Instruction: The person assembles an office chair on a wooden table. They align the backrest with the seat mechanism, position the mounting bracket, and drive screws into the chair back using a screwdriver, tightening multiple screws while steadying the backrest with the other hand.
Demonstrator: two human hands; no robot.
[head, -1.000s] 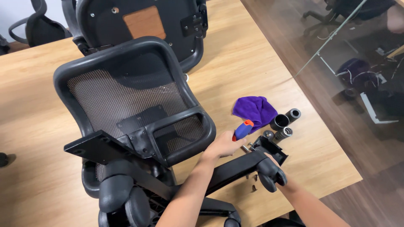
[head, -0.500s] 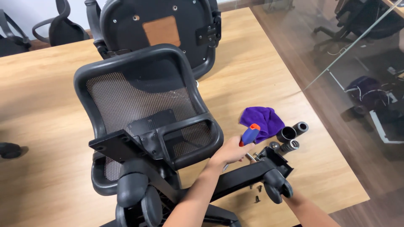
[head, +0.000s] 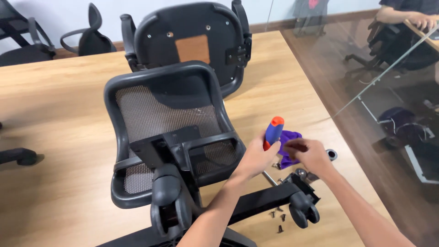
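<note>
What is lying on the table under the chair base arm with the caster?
Several small dark screws lie on the table beside the caster. Anything directly beneath the base arm is covered.

Place: an office meeting room.
Signs: long wooden tabletop (head: 55, 137), mesh office chairs (head: 169, 132), a glass partition (head: 388, 68), a person seated beyond.

A mesh chair back (head: 169, 132) lies on the table (head: 55, 119); a seat pan (head: 192, 45) behind it; screws (head: 278, 219) beside the caster (head: 304, 212).
</note>
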